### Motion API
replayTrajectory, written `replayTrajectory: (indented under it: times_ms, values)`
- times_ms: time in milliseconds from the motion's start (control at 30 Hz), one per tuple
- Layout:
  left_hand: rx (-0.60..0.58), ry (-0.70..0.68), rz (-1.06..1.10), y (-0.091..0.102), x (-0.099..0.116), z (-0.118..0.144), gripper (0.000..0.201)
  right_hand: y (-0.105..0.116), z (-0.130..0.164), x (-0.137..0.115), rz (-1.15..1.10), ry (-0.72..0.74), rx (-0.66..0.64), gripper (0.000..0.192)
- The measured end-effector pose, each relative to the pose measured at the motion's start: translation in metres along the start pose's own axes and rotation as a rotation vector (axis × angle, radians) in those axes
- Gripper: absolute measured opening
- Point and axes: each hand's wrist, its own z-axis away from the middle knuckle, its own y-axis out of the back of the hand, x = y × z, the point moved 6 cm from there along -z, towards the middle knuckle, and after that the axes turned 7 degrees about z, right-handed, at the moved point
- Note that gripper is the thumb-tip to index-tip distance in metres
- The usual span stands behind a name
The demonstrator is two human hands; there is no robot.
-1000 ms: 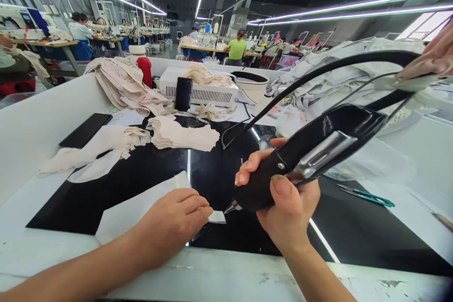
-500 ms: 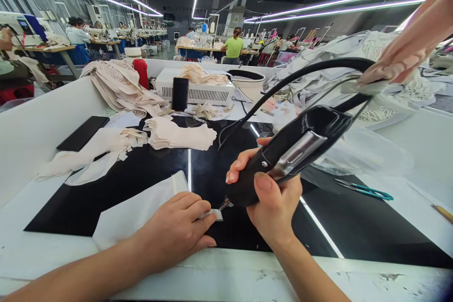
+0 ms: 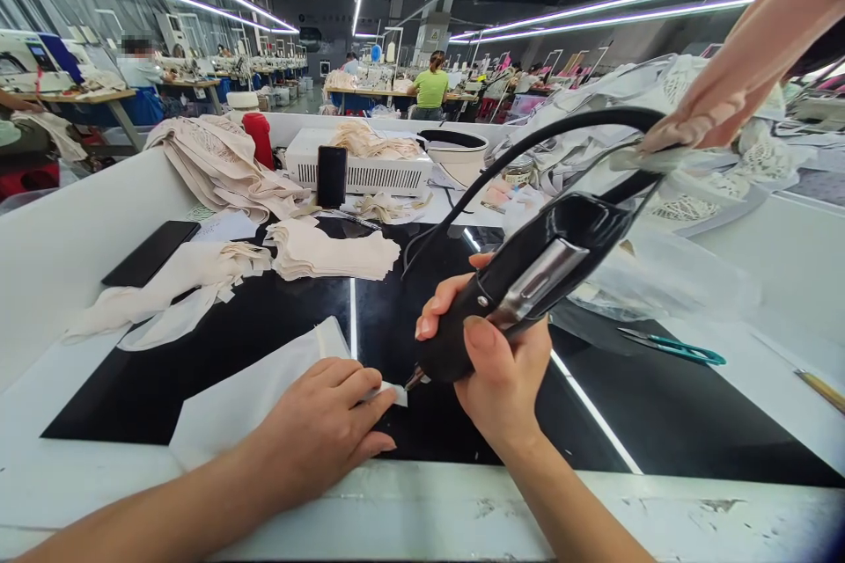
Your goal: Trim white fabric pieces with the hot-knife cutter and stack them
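— Two hands at the near edge of the black worktop (image 3: 277,317). What have we got in them?

— Our left hand (image 3: 323,427) lies flat, fingers together, pinning the white fabric piece (image 3: 251,391). Our right hand (image 3: 495,369) is wrapped tight round the black handheld tool (image 3: 528,277), its tip touching the fabric's corner beside our left fingertips.

— And beyond?

— Teal scissors (image 3: 673,346) lie to the right; folded cream pieces (image 3: 330,251) sit mid-table. Farther off, another person's hand (image 3: 693,125) rests on the tool's black cable (image 3: 568,130).
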Motion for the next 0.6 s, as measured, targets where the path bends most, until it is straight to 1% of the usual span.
replayTrajectory:
  times_ms: [300, 600]
  values:
    - [0.002, -0.017, 0.018, -0.0004, -0.0014, 0.0012, 0.033, 0.0004, -0.0059, -0.0044, -0.025, 0.003, 0.008, 0.045]
    - [-0.023, -0.016, 0.023, -0.0003, -0.0015, 0.0009, 0.031, -0.0026, -0.0006, -0.0017, -0.024, -0.024, -0.013, 0.045]
